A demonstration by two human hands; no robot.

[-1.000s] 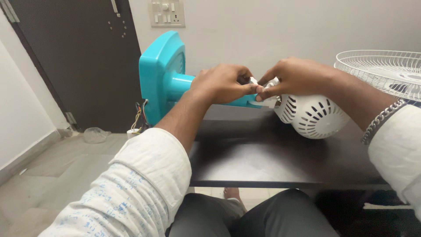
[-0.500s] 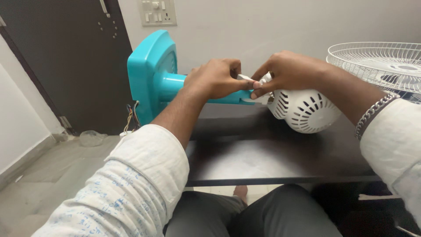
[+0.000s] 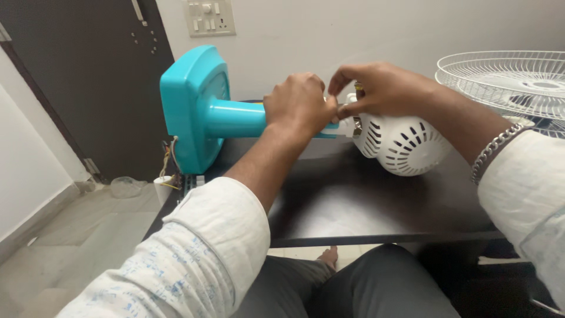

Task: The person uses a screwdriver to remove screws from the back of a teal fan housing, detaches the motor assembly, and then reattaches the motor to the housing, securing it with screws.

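A table fan lies on its side on a dark table (image 3: 376, 206). Its turquoise base and stem (image 3: 200, 112) point left past the table's edge. Its white vented motor housing (image 3: 403, 144) rests on the tabletop to the right. My left hand (image 3: 300, 106) is closed around the stem's end, where it meets the housing. My right hand (image 3: 382, 88) sits on top of the housing, fingertips pinching a small white part at that joint. The joint itself is mostly hidden by my fingers.
A white wire fan guard (image 3: 512, 82) lies at the table's right rear. Loose coloured wires (image 3: 170, 159) hang below the base, near a small white cup (image 3: 160, 188) and a clear bag (image 3: 125, 186) on the tiled floor. Behind stand a dark door (image 3: 88, 76) and a wall switch plate (image 3: 209, 17).
The fan's base has swung left and a little nearer. Both hands have lifted slightly; my left hand now wraps the stem's end and my right fingers curl over the joint.
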